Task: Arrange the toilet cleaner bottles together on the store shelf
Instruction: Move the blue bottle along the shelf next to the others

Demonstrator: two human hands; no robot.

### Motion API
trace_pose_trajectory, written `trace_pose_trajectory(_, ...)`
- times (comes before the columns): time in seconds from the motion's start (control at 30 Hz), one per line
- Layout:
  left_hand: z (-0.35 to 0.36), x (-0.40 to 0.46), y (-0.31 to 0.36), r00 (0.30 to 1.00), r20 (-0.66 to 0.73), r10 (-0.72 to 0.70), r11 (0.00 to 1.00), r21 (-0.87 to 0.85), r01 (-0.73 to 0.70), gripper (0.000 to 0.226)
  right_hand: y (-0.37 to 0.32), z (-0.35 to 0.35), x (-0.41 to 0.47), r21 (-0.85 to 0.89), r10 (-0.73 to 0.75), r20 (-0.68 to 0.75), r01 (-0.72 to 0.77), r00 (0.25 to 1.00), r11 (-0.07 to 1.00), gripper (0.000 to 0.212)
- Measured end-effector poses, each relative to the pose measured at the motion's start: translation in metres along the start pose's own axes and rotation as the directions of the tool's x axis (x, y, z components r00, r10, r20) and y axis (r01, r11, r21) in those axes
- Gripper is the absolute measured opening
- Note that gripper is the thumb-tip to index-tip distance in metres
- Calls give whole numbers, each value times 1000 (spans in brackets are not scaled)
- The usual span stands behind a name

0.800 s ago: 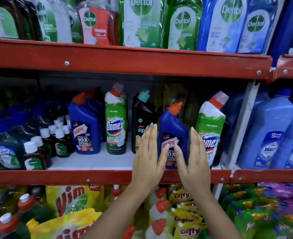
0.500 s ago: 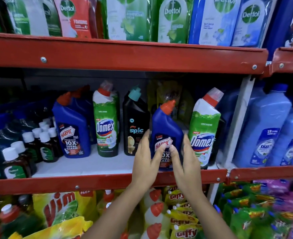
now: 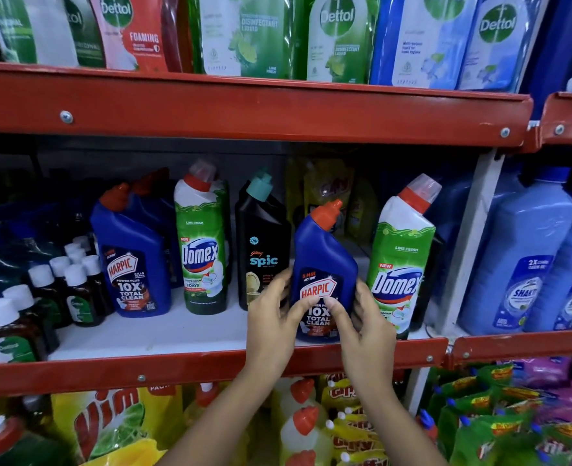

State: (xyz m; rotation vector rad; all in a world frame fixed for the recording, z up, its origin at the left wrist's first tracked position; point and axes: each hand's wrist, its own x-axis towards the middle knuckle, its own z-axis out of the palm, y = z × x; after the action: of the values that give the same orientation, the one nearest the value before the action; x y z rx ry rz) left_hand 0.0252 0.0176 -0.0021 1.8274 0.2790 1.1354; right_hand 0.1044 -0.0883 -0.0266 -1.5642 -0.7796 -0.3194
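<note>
A small blue Harpic bottle (image 3: 323,260) with a red cap stands at the front of the white middle shelf (image 3: 177,331). My left hand (image 3: 273,317) grips its left side and my right hand (image 3: 367,326) grips its right side, thumbs across the label. To its left stand a black Spic bottle (image 3: 261,243), a green Domex bottle (image 3: 204,243) and a larger blue Harpic bottle (image 3: 133,260) with more behind it. Another green Domex bottle (image 3: 400,264) stands just right of my right hand.
Small dark bottles with white caps (image 3: 59,290) crowd the shelf's left end. A red upper shelf rail (image 3: 244,109) carries Dettol pouches. A white upright post (image 3: 469,237) bounds the bay on the right, with pale blue bottles (image 3: 526,264) beyond. Vim and Giffy packs fill the shelf below.
Both hands closed from flat and open onto the sides of the small Harpic bottle, and their thumbs now wrap its label. The view has shifted slightly.
</note>
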Motion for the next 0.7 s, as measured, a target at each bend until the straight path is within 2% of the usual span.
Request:
trace_pose_trajectory(0.1,-7,-2,1,1000,0,3,999,-32,-3,46,-12,-2,1,10,-15,5,15,1000,1000,32)
trace_pose_trajectory(0.17,-15,-2,4,1000,-8,14,999,-38,-14,47,-19,1,2,6,-34,12,34,999,999,26)
trace_pose_trajectory(0.33,-46,-5,13,998,-51,41,999,-30,-42,46,-36,22,-1,29,-80,51,79,995,996,38)
trace_pose_trajectory(0.57,-111,-20,9,989,-146,36,998,47,-29,47,-65,79,-22,88,-68,138,56,988,995,48)
trace_pose_trajectory(0.7,-153,-25,-1,976,-218,4,997,72,12,56,-86,119,-34,131,-78,195,53,978,990,42)
